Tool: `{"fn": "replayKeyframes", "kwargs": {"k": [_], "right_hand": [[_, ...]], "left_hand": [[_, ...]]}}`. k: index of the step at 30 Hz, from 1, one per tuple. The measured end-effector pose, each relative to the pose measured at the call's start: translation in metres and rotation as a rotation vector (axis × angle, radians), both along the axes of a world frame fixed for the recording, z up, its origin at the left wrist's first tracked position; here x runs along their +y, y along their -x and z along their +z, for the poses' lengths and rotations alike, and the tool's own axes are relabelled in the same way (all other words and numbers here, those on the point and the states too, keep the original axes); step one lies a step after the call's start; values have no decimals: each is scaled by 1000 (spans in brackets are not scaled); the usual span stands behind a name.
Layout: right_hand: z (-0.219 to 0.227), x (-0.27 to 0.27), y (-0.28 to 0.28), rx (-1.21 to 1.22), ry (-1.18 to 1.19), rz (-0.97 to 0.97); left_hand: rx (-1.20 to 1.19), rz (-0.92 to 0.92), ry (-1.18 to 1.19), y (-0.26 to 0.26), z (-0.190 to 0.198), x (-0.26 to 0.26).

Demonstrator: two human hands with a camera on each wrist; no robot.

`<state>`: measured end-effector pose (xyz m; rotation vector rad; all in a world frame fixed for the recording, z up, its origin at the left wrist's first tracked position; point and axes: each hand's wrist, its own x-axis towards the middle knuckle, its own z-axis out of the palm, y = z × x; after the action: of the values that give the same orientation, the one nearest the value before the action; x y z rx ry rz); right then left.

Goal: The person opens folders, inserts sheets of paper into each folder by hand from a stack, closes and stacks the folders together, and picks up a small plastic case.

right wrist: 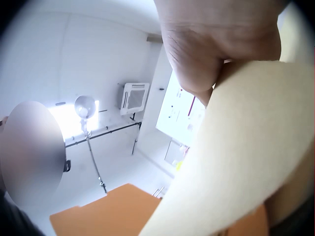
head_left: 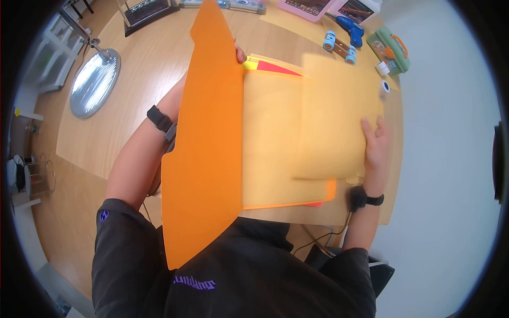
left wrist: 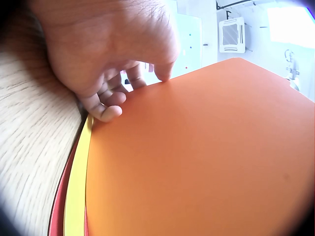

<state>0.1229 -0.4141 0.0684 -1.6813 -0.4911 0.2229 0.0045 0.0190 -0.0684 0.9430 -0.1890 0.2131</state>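
An orange folder [head_left: 209, 132] stands with its cover raised; beneath it lie yellow and red folders [head_left: 278, 69]. At the cover's far edge, the left hand [head_left: 240, 54] is mostly hidden behind it. In the left wrist view that hand [left wrist: 113, 49] has thumb and curled fingers gripping the orange cover [left wrist: 197, 147]. The right hand [head_left: 376, 146] holds a manila sheet or folder [head_left: 339, 116] by its right edge, lifted over a similar manila surface [head_left: 268, 143]. In the right wrist view the right hand [right wrist: 221, 49] is at the manila edge [right wrist: 246, 137], fingertips hidden.
A round metal lamp base [head_left: 95, 82] stands on the table [head_left: 132, 53] at left. Toward the back right are a blue tool [head_left: 350, 31], a small wheeled toy [head_left: 339, 46], a green case [head_left: 388, 50] and white rolls [head_left: 385, 88]. A ball cradle [head_left: 146, 16] is at back left.
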Motion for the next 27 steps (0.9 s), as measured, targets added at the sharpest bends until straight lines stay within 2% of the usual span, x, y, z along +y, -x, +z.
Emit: {"fn": "replayKeyframes", "kwargs": {"k": [2,3,5,8,10,11,14,17,19,21,23,24,26,27], "right_hand": [[11,14,27,62,268,62],[12,19,36,64,267,65],[11,28,51,146,93,174],[13,38,65,170,54,177],[7,34,62,176,74,194],[2,31,61,181,94,213],[-6,27,57,161,168,239],[1,32,65,194,176,260],[1,34,69,180,182,260],[4,33,72,168,188,258],[13,31,73,-149,638,201],[16,32,73,-148,637,198],[21,32,68,-713,724,-11],[22,30,62,-713,729,-18]], "left_hand": [[69,-54,27,1,0,2],[66,-47,5,1,0,3],[65,-43,-19,2,2,2],[109,-42,-12,0,1,3],[-52,36,-59,-7,-10,4],[-51,36,-59,-7,-10,5],[-7,8,-9,-6,-8,4],[-19,58,55,-5,-1,-4],[145,125,18,-5,5,-6],[178,82,32,-1,11,-5],[211,34,45,3,15,-7],[155,71,33,5,16,-10],[94,102,23,1,18,-13],[93,98,24,-5,18,-14]]}}
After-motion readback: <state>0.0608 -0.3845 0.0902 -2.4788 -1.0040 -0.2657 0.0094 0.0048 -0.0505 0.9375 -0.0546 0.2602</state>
